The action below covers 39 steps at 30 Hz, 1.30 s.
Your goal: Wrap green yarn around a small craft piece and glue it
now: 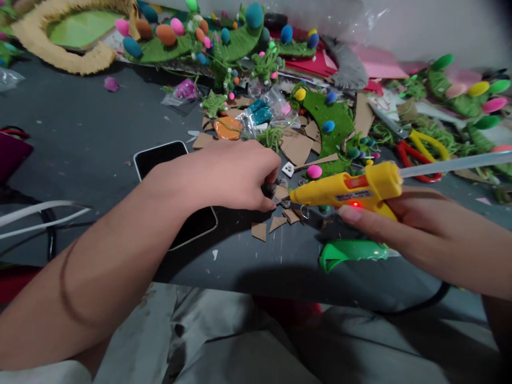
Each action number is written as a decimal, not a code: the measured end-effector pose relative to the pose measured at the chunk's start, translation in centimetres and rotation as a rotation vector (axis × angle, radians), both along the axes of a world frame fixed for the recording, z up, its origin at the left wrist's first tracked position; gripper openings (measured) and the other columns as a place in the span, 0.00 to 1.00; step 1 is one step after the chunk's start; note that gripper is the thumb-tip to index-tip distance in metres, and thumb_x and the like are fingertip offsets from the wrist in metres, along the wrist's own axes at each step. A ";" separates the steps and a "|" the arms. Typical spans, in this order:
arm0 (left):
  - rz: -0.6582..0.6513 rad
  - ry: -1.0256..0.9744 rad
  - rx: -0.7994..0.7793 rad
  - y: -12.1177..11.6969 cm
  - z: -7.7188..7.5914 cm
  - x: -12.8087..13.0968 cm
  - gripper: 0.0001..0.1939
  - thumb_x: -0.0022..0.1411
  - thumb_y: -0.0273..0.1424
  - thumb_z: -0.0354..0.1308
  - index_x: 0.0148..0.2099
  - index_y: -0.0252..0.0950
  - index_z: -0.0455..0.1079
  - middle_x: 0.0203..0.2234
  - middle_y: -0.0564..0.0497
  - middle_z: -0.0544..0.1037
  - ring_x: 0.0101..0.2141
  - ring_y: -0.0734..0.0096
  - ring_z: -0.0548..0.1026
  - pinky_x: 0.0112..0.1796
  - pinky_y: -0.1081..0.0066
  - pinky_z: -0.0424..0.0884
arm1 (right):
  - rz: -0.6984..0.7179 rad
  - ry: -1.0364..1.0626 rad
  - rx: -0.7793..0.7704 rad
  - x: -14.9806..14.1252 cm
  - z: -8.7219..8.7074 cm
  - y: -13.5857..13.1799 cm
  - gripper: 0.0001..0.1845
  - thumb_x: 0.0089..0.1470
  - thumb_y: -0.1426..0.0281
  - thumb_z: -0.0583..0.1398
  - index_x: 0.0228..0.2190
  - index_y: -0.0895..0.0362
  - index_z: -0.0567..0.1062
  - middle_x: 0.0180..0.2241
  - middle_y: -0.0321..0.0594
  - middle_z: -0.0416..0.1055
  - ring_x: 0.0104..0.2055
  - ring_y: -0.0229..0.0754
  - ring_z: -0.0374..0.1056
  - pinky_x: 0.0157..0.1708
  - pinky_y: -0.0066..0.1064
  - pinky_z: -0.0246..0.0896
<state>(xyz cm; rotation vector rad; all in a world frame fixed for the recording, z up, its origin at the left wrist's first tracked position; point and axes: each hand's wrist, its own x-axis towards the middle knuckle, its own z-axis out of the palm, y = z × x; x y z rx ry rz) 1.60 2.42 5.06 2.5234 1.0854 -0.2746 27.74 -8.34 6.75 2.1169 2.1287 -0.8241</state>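
Note:
My right hand (424, 224) is wrapped round a yellow hot glue gun (340, 188) with a lit red light and a clear glue stick in its back. The gun's nozzle points left, close to the fingertips of my left hand (240, 173). Those fingers are curled into a pinch; a small dark thing shows between them, too hidden to name. Beneath my left wrist lies a phone (196, 229) with a dark screen. Small cardboard scraps (259, 231) are scattered below the nozzle. A green box cutter (354, 252) rests under the glue gun.
Scissors (420, 152) with red and yellow handles lie at the right. Behind are green yarn-wrapped crescents (336, 122) with coloured balls, an orange packet (228, 128) and cardboard pieces (296, 146). A tan ring-shaped piece (30, 40) sits far left. Cables (50, 229) cross the left edge.

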 end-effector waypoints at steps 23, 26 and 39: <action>-0.016 -0.017 0.002 0.0 0.0 -0.1 0.19 0.57 0.51 0.63 0.42 0.43 0.74 0.39 0.47 0.81 0.36 0.57 0.78 0.35 0.64 0.66 | -0.005 0.067 0.053 -1.2 0.0 0.4 0.48 0.50 0.23 0.47 0.12 0.54 0.64 0.19 0.39 0.58 0.24 0.39 0.57 0.37 0.40 0.59; -0.005 -0.008 -0.004 0.0 0.0 0.0 0.19 0.56 0.50 0.63 0.43 0.43 0.74 0.40 0.47 0.81 0.38 0.55 0.79 0.37 0.63 0.67 | -0.003 0.076 0.044 -1.2 -0.1 0.5 0.47 0.50 0.24 0.48 0.13 0.55 0.64 0.19 0.39 0.59 0.24 0.39 0.58 0.35 0.39 0.58; -0.003 -0.019 -0.014 -0.1 0.1 0.1 0.17 0.57 0.49 0.62 0.41 0.42 0.73 0.36 0.48 0.80 0.34 0.57 0.77 0.37 0.63 0.66 | -0.009 0.110 0.085 -1.4 0.0 0.6 0.46 0.53 0.28 0.53 0.11 0.56 0.61 0.19 0.39 0.57 0.24 0.37 0.57 0.31 0.36 0.55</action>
